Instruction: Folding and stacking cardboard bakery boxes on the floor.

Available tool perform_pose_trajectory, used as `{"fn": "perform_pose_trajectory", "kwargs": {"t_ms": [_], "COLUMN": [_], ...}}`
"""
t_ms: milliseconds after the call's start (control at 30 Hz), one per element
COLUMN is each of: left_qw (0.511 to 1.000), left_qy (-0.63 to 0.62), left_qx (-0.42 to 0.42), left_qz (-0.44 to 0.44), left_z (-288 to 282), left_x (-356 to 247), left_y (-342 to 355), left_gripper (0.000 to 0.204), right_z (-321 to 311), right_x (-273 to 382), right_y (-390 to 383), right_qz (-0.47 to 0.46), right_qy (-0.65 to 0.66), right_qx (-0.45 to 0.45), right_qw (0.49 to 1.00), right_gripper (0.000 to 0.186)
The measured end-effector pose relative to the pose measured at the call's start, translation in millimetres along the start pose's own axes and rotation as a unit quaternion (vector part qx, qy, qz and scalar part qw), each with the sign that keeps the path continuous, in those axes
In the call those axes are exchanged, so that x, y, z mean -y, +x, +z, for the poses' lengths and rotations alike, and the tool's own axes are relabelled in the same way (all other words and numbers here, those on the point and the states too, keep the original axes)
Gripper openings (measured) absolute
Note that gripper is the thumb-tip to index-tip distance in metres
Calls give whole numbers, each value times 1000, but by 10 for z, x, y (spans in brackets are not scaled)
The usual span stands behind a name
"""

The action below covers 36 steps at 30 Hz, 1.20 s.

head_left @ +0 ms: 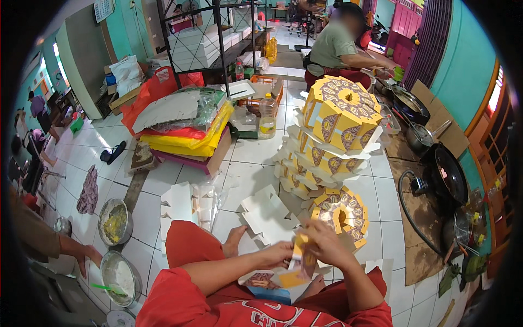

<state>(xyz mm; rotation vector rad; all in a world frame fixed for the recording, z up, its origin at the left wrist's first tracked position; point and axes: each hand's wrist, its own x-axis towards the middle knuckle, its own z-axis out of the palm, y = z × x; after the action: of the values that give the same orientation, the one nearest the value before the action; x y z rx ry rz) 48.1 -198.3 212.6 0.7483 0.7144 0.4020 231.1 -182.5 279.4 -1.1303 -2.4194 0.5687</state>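
Note:
Between my hands, just above my lap, is a small yellow-and-brown printed cardboard box (pixel 298 257), partly folded. My left hand (pixel 279 254) pinches its left side. From above and to the right, my right hand (pixel 325 242) grips it, its fingers partly hiding the upper end. Another printed cardboard piece (pixel 260 279) lies in my lap below. Just beyond my right hand, wedge-shaped yellow boxes form a low ring (pixel 357 213) on the floor. Behind it rises a tall stack of similar rings (pixel 343 128). An opened white carton (pixel 266 215) lies ahead of my left hand.
More white cartons (pixel 180 207) lie left of my feet. Metal bowls (pixel 115 222) hold floury contents at far left. A box piled with yellow and red bags (pixel 188 143) stands ahead. Pans (pixel 448 173) line the right wall. A co-worker (pixel 335 49) sits at the back; another person's hand (pixel 84 256) shows left.

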Motion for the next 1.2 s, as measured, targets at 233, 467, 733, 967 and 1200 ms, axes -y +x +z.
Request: {"fn": "perform_pose_trajectory", "kwargs": {"t_ms": [233,467,733,967,1200], "left_qw": [935,917,920,936,941], "left_qy": [-235,-259,-192,-117,-134], "left_qx": [-180,-240,-256,-205,-189], "left_qz": [194,184,224,262,248], "left_z": [-212,-63,-129,-56,2], "left_x": [-336,-396,-484,-420,-470], "left_y": [-11,-140,-92,-87,-61], "left_gripper": [27,27,24,19,23], "right_z": [117,327,162,66,3], "right_x": [145,218,152,155,163], "right_y": [29,54,104,52,81], "right_qz": [-54,-13,-86,-38,-10], "right_qy": [1,-27,-69,-31,19], "right_qx": [-50,-84,-112,-81,-134], "right_qw": [997,996,988,995,991], "right_gripper": [28,29,36,35,31]}}
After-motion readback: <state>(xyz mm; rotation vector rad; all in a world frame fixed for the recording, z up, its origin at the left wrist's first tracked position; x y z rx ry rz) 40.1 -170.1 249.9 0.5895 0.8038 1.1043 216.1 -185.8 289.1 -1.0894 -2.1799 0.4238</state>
